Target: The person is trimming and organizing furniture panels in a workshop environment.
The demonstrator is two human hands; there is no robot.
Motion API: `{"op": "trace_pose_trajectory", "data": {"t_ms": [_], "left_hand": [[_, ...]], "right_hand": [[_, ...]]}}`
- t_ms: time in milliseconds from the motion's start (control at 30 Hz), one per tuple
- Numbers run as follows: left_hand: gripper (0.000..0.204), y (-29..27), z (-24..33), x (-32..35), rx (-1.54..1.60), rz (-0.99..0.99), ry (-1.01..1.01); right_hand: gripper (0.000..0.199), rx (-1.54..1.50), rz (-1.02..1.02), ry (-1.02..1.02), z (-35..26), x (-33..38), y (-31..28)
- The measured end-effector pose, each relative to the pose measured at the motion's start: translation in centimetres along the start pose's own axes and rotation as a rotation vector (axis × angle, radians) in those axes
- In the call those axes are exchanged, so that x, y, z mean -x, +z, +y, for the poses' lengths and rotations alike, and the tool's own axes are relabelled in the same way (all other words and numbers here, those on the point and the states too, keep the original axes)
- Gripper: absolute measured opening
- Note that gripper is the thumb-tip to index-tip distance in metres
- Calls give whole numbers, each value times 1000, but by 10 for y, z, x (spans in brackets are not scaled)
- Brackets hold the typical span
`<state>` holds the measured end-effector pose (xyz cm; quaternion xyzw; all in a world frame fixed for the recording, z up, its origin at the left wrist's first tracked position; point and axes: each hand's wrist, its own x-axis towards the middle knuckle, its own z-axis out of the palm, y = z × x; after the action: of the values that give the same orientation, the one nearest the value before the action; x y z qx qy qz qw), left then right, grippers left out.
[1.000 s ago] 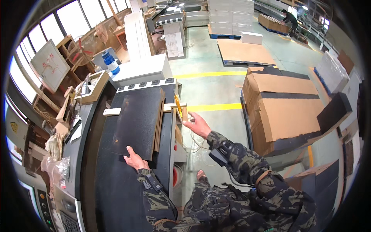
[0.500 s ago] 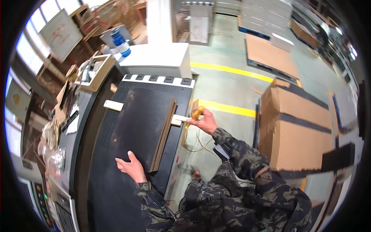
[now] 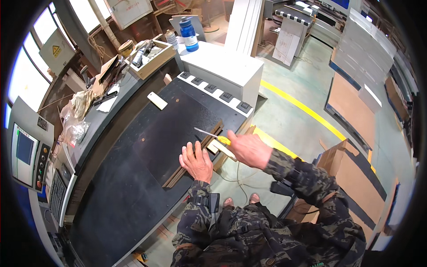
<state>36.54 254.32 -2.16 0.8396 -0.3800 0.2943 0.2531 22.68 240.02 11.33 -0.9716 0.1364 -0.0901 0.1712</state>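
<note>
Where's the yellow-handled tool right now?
In the head view, the yellow-handled tool is near the centre, held in the right hand, pointing left over the stacked dark panels.

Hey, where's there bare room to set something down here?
The long black worktable has bare room between the stacked dark boards and its near-left end. The white boxy cabinet top is bare right of the blue plastic bottle. It's crowded along the grey ledge, with its clear plastic bag and wooden tray, and around your left hand and right hand.
</note>
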Motion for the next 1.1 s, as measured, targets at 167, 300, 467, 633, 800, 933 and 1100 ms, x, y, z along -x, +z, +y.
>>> {"op": "trace_pose_trajectory", "data": {"t_ms": [167,300,467,633,800,933,1100], "left_hand": [[48,9,4,3,-27,16,38],[50,9,0,3,-37,26,49],[50,10,1,3,-35,23,66],[48,12,-8,8,-13,-32,58],[51,68,-18,42,97,-270,-133],[53,87,-26,54,118,-242,-82],[55,92,-49,67,91,-245,-84]], "right_hand": [[16,90,133,26,0,-87,5],[13,134,172,29,-13,-132,5],[15,164,171,125,-10,-159,4],[15,165,8,7,-55,-160,16],[17,66,-140,-195,-130,-151,47],[14,66,44,-197,-123,-170,67],[17,69,-168,-239,-152,-163,48]]}}
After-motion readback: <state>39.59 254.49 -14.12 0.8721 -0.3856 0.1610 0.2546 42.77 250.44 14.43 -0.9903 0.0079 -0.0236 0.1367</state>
